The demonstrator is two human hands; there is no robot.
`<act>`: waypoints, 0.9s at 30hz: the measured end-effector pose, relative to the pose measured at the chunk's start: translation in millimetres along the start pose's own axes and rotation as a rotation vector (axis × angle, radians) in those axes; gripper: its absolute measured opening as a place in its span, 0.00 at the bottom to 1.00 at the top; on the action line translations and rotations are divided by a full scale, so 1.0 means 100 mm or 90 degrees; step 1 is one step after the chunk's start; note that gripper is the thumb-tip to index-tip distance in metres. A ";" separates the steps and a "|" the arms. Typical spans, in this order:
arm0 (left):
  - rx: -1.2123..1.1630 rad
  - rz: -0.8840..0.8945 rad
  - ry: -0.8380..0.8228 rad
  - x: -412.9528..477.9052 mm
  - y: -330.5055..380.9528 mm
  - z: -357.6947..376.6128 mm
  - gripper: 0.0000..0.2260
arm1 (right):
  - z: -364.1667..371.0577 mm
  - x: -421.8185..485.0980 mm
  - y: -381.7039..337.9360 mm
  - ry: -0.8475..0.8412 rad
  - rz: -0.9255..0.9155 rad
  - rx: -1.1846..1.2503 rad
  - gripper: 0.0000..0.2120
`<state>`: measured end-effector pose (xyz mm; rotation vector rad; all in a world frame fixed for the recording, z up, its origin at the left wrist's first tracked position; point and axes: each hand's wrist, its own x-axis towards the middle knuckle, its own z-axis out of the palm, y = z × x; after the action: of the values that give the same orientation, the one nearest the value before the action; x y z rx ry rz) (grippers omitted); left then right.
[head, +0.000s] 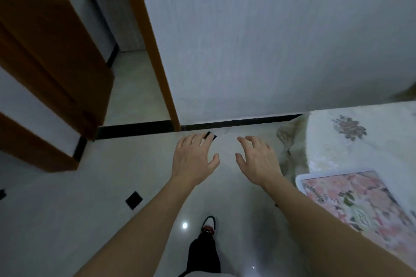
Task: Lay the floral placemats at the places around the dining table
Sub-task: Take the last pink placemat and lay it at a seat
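Currently, both the left hand point(195, 159) and right hand point(256, 159) hover empty over glossy pale floor tiles point(67, 220), fingers spread. One pink floral rectangular placemat point(358, 207) lies near right on the cream embroidered tablecloth point(351, 141); squaring the next mat to the table's edge would suit.

Both forearms point(155, 213) bare; black trouser leg point(203, 254); black shoe point(209, 224) (red patch, white trim).
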<state>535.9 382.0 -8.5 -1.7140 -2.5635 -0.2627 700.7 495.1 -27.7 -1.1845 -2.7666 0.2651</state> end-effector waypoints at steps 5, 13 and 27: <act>-0.026 0.164 -0.032 0.90 0.18 0.18 0.27 | -0.14 0.28 0.32 0.024 0.168 -0.002 0.23; -0.067 0.459 -0.091 1.69 1.13 0.49 0.26 | -0.28 -0.22 0.91 0.114 0.472 -0.011 0.23; -0.071 0.739 -0.184 1.54 2.91 1.01 0.30 | -0.15 -2.06 1.59 0.175 0.915 0.045 0.23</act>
<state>749.6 647.8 -54.3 -3.0449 -1.2544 -0.0828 957.1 455.3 -55.0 -2.6375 -1.2087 0.2500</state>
